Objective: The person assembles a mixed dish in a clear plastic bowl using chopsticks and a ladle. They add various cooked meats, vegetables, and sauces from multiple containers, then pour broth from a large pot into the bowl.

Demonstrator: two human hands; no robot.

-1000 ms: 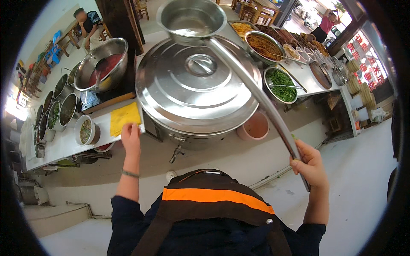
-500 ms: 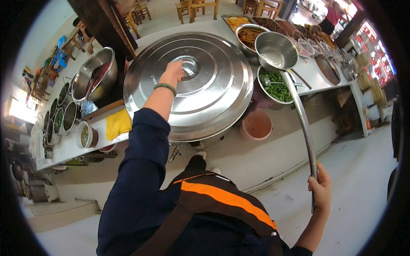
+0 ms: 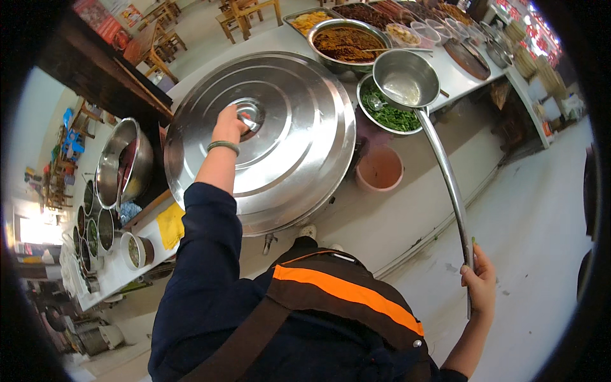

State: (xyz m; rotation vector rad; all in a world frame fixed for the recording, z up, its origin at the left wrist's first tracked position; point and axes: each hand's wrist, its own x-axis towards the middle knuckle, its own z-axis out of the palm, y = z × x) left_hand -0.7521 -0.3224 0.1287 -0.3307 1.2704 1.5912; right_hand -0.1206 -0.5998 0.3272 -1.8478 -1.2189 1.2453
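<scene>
My left hand [image 3: 230, 125], with a green bangle at the wrist, is closed on the handle of a wide round metal lid [image 3: 286, 178]. The lid sits over a big pot, whose tap [image 3: 269, 242] shows below the rim. At the right, my right hand [image 3: 480, 280] grips the long handle of a large metal ladle [image 3: 407, 79] near its lower end. The ladle's bowl hangs level, partly in front of a bowl of chopped greens [image 3: 394, 114] and close to a steel basin of reddish-brown food [image 3: 350, 44].
A pink bucket [image 3: 380, 168] stands on the floor right of the pot. On the left counter are a steel basin [image 3: 141, 159], a yellow cloth [image 3: 170, 226] and several small containers of ingredients. Trays of food [image 3: 309, 22] line the far counter, with wooden stools [image 3: 242, 16] beyond.
The view has turned, so the lid and counters now appear shifted left and tilted. Both hands keep their holds on the lid handle and the ladle.
</scene>
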